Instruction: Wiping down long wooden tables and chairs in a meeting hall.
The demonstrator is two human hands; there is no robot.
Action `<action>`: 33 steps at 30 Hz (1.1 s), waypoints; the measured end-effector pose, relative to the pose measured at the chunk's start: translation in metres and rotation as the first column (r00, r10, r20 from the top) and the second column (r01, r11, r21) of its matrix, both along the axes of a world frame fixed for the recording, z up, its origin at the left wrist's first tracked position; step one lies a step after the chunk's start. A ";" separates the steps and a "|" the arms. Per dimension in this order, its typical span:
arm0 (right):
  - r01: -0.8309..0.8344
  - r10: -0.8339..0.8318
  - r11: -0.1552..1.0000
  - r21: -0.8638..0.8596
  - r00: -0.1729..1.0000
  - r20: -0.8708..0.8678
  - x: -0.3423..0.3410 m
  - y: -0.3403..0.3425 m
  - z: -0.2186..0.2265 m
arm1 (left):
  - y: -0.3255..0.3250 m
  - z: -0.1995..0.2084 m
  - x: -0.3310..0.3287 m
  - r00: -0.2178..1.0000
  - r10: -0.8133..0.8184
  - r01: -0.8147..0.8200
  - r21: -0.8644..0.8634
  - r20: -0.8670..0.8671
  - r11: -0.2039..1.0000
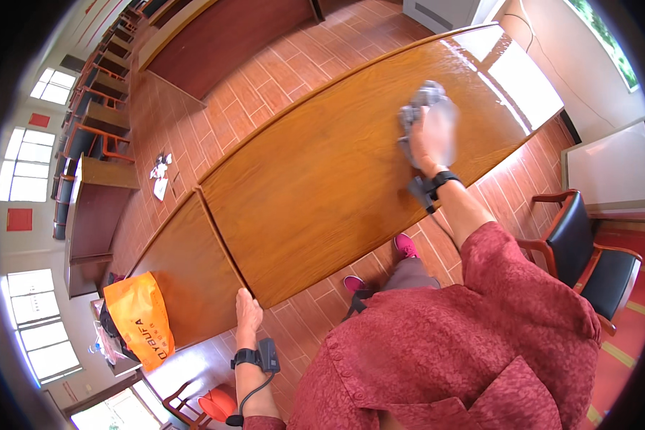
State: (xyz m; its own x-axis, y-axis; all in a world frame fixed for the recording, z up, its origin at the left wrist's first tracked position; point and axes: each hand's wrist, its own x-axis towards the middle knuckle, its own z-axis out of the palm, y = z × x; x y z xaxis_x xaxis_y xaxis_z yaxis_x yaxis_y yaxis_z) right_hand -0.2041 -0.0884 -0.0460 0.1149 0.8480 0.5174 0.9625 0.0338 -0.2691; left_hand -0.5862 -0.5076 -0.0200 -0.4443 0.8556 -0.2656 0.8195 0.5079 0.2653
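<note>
The bench (308, 179) is the landmark for all positions. The wearer's red shirt (451, 351) is on its near side. The pink shoes (406, 246) are on the floor beside the near edge.

The left fingers (244, 297) rest at the near edge, where the joint (222, 240) meets it. They are bent and close together; whether they pinch the edge cannot be told.

The chair (577, 244) is on the near side, toward the right end.

The right fingers (428, 127) bear on the cloth (431, 92) on top of the bench, right of the joint. Motion blur hides whether they are spread, pressed together or pinching. The grey cloth is bunched. Its long axis runs across the bench, from the near side toward the far edge; one end points at the far edge. The cloth lies beneath the right fingers, projecting past their tips and along their left side.

The orange bag (137, 315) is at the left end. White litter (161, 175) lies on the floor beyond the far edge. The desk (236, 46) stands farther beyond that edge.
</note>
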 end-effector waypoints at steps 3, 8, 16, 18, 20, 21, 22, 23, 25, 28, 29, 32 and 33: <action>-0.334 0.338 0.940 0.067 0.939 -0.065 -0.100 -0.031 0.013 | 0.018 0.005 0.003 0.999 0.039 -0.039 0.036 0.015 0.999; -0.691 0.697 0.716 0.105 0.695 -0.175 -0.243 -0.121 0.022 | 0.011 -0.003 0.003 1.000 -0.007 0.012 0.169 -0.031 0.986; -0.995 0.983 0.098 0.029 0.092 -0.156 -0.252 -0.260 0.016 | 0.007 -0.006 0.004 0.997 -0.004 -0.017 0.252 0.081 0.968; -0.995 0.986 0.080 -0.054 0.087 -0.141 -0.212 -0.262 0.022 | 0.009 -0.004 0.002 0.996 0.031 -0.047 0.188 0.086 0.981; -0.993 0.992 0.022 -0.120 0.037 -0.119 -0.164 -0.261 0.026 | 0.005 -0.010 -0.003 0.997 0.016 -0.032 0.207 0.075 0.978; -0.994 0.994 0.034 -0.106 0.044 -0.100 -0.138 -0.258 0.026 | 0.003 -0.008 -0.005 0.997 0.002 -0.020 0.229 0.080 0.973; -0.990 0.997 0.034 -0.137 0.043 -0.064 -0.111 -0.249 0.030 | 0.002 -0.009 -0.008 0.997 -0.012 -0.009 0.254 0.082 0.967; -0.986 0.993 0.115 -0.120 0.114 0.015 -0.087 -0.242 0.017 | 0.000 -0.010 -0.012 0.996 -0.048 0.026 0.268 0.074 0.963; -0.940 0.947 0.319 -0.124 0.311 0.077 -0.043 -0.224 0.009 | 0.006 -0.010 -0.013 0.994 -0.086 0.066 0.253 0.068 0.965; -0.806 0.825 0.559 -0.196 0.564 0.031 0.009 -0.199 0.010 | 0.002 -0.009 -0.016 0.991 -0.119 0.102 0.230 0.060 0.968; -0.761 0.784 0.609 -0.222 0.620 0.026 0.024 -0.190 0.012 | 0.001 -0.008 -0.017 0.988 -0.138 0.121 0.228 0.062 0.966; -0.543 0.563 0.810 -0.222 0.826 0.035 0.075 -0.166 0.010 | 0.005 -0.006 -0.015 0.994 -0.101 0.090 0.178 0.052 0.980; -0.394 0.412 0.897 -0.202 0.910 0.055 0.090 -0.163 0.007 | 0.007 -0.008 -0.015 0.995 -0.097 0.092 0.167 0.022 0.982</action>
State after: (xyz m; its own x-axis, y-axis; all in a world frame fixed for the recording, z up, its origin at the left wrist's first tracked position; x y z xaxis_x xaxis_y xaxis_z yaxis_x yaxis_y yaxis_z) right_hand -0.1139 -0.2510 -0.0392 -0.2978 0.8915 0.3413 0.8980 0.3830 -0.2168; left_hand -0.6011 -0.5007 -0.0277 -0.3534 0.9267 -0.1282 0.8523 0.3754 0.3643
